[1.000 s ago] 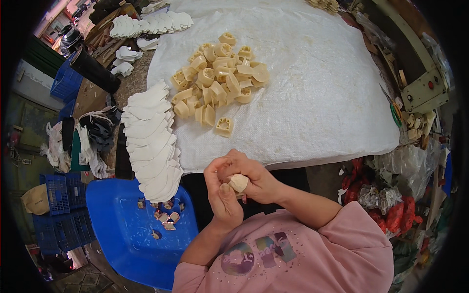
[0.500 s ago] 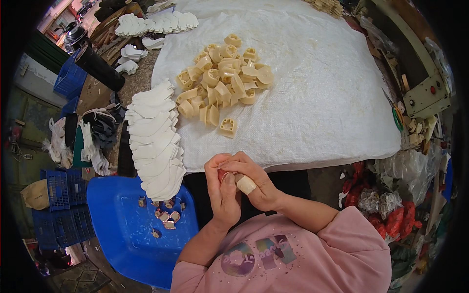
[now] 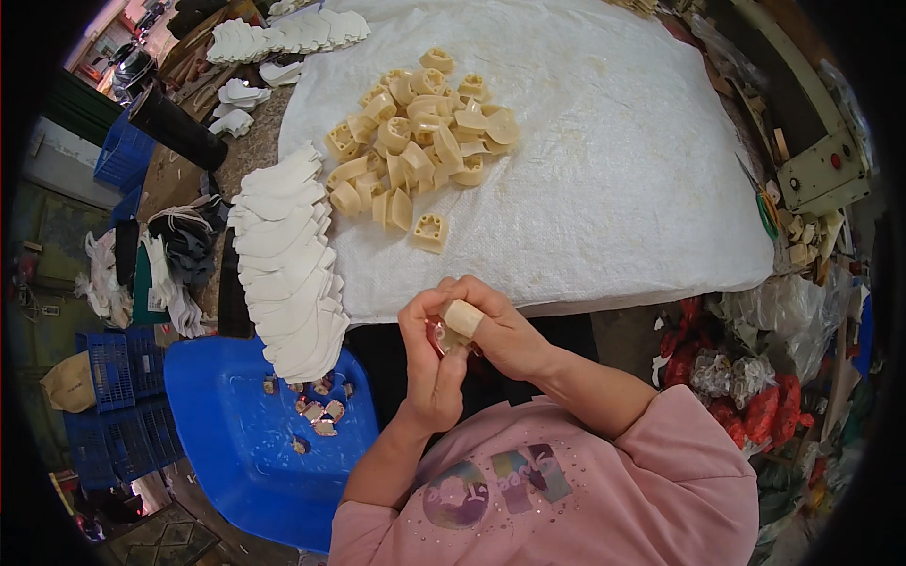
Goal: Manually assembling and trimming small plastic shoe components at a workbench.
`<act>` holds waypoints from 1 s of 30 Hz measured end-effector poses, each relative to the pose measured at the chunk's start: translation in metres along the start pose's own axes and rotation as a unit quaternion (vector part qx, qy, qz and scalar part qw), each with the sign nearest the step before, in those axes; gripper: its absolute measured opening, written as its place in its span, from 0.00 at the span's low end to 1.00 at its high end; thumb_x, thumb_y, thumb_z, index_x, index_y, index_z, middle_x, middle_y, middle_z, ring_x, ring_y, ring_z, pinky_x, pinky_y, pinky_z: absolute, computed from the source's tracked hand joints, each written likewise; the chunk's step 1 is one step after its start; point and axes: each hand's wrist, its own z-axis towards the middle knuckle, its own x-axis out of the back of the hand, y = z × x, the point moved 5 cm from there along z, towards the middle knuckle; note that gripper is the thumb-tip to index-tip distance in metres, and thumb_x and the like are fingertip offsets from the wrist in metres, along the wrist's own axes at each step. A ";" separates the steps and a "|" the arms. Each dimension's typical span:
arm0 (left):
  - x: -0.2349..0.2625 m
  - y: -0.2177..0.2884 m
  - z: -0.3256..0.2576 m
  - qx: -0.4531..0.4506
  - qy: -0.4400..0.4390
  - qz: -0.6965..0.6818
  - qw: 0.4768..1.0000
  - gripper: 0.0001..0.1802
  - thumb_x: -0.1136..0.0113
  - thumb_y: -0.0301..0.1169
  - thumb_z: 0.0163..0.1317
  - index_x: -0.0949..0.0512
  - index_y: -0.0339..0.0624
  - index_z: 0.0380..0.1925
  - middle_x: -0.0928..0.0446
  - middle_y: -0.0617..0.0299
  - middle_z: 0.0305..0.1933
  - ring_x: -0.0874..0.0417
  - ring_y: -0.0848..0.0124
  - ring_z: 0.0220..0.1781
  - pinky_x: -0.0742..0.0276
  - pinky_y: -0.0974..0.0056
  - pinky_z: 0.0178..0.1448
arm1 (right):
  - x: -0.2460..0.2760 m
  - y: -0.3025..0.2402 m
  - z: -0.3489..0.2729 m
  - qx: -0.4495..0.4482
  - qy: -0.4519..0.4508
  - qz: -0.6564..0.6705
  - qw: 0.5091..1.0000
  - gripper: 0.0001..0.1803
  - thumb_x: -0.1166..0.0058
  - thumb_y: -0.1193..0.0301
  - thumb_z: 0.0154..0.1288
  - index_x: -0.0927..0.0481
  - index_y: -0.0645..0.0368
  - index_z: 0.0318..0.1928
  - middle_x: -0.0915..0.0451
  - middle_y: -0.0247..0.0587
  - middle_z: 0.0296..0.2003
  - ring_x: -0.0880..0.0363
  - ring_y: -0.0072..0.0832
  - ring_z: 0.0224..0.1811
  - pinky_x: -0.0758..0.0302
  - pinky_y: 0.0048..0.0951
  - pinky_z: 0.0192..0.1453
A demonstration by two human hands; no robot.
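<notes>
Over my lap, at the near edge of the white sheet-covered surface (image 3: 604, 189), my left hand (image 3: 429, 363) and my right hand (image 3: 510, 340) are closed together on one small shoe heel (image 3: 437, 337). It has a shiny dark red outside and a pale inner part; my fingers hide most of it. A whitish band (image 3: 462, 318) wraps my right thumb, which lies across the top of the heel. Beyond my hands, bare beige plastic heels (image 3: 415, 156) lie in a loose heap, with a single heel (image 3: 430, 232) apart at its near side.
Fanned white cut pieces (image 3: 288, 274) line the sheet's left edge. A blue plastic basin (image 3: 245, 491) at lower left holds several shiny covered heels (image 3: 321, 415). Green-handled scissors (image 3: 766, 215) and a machine with a red button (image 3: 830, 170) stand right, above red plastic bags (image 3: 779, 415).
My hands have turned the heel, so more of its red side shows. My right thumb has moved up and over it. The view has shifted slightly.
</notes>
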 end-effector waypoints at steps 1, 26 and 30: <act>-0.001 0.001 0.001 0.004 0.000 0.000 1.000 0.26 0.58 0.29 0.57 0.46 0.37 0.57 0.37 0.55 0.47 0.32 0.73 0.44 0.32 0.71 0.43 | 0.001 0.001 0.002 -0.013 0.016 -0.039 0.999 0.10 0.59 0.66 0.70 0.29 0.57 0.45 0.29 0.30 0.36 0.33 0.14 0.35 0.34 0.17 0.36; 0.015 -0.002 0.011 0.007 0.143 -0.085 0.986 0.34 0.69 0.56 0.68 0.53 0.42 0.63 0.28 0.54 0.39 0.26 0.69 0.38 0.31 0.65 0.45 | 0.011 -0.004 -0.007 0.017 0.090 -0.127 0.988 0.14 0.48 0.74 0.63 0.32 0.60 0.49 0.24 0.35 0.33 0.25 0.21 0.36 0.28 0.24 0.42; 0.016 -0.004 0.011 0.015 0.114 -0.125 0.985 0.34 0.69 0.55 0.69 0.54 0.42 0.64 0.28 0.54 0.39 0.26 0.69 0.39 0.31 0.65 0.45 | 0.016 -0.001 -0.007 0.016 0.077 -0.118 0.990 0.15 0.49 0.75 0.63 0.32 0.60 0.50 0.25 0.37 0.33 0.25 0.21 0.35 0.29 0.25 0.41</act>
